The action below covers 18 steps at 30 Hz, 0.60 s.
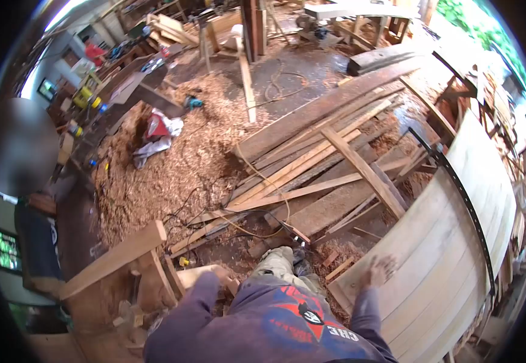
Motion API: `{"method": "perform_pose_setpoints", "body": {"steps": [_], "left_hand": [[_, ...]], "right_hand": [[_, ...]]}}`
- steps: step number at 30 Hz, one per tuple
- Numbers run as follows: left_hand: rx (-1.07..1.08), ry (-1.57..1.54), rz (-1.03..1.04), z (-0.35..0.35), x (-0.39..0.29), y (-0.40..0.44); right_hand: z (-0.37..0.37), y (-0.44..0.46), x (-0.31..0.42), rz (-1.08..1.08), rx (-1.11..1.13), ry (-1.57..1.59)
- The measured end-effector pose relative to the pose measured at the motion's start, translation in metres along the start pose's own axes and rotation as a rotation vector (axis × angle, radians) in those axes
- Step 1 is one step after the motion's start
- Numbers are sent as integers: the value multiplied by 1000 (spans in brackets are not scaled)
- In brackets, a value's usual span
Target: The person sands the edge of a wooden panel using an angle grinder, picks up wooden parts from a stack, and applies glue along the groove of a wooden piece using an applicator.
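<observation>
My right hand [381,271] lies at the near left edge of a large pale panel of joined boards [435,275], its fingers spread. Across that panel runs a long dark metal bar clamp [465,209] with evenly spaced holes. On the other side of my body, my left hand [219,273] is beside a pale piece of wood [191,275]. Its fingers are too unclear to show whether they hold anything.
Stacked planks [311,160] lie ahead, with a loose board [363,172] across them. Wood shavings [178,154] cover the floor to the left, around a teal power tool [194,103] and a crumpled cloth [157,136]. Cords [263,175] trail near my feet. Another person stands at left.
</observation>
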<state>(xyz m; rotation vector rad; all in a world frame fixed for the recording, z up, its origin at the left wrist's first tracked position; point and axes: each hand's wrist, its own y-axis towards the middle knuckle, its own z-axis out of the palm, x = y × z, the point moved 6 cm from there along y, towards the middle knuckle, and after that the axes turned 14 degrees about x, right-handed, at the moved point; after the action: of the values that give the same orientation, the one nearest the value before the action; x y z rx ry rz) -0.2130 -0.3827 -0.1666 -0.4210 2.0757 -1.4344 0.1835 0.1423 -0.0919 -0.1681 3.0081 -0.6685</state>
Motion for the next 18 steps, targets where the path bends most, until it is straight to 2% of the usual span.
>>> {"method": "perform_pose_setpoints", "body": {"steps": [1, 2, 4, 5, 6, 7, 8, 9, 10, 11, 13, 15, 16, 17, 18], "left_hand": [[-108, -205, 31, 34, 8, 66], [-219, -404, 84, 53, 5, 110], [-518, -881, 6, 40, -11, 88], [-611, -971, 33, 31, -11, 80], [-660, -981, 35, 22, -8, 71], [-580, -830, 8, 9, -5, 54], [-509, -674, -11, -8, -5, 31], [-512, -679, -144, -7, 13, 29], [-508, -688, -275, -5, 31, 26], [-462, -716, -253, -25, 24, 4], [-653, -759, -268, -46, 26, 1], [-651, -825, -225, -72, 4, 8], [-659, -894, -179, -84, -7, 10], [-718, -790, -98, -89, -2, 38], [-743, -879, -216, -97, -6, 31]], "right_hand": [[15, -17, -3, -199, -205, 189], [20, -32, -17, -178, -206, 202], [28, -58, -64, -94, -127, 16], [37, -43, -99, -99, -112, -10], [51, -6, -154, 109, -66, -37], [58, 5, -197, 314, -18, -77], [39, -2, -207, 318, 28, -70], [14, -4, -206, 328, 74, -66], [29, 17, -220, 478, -106, -4], [53, 42, -232, 624, -301, 77], [51, 50, -151, 608, -228, -38], [19, 8, -24, 206, 181, -326], [43, 6, -5, 71, -25, -66], [60, 4, 17, -73, -233, 194], [24, -29, 60, -197, -139, 113]]}}
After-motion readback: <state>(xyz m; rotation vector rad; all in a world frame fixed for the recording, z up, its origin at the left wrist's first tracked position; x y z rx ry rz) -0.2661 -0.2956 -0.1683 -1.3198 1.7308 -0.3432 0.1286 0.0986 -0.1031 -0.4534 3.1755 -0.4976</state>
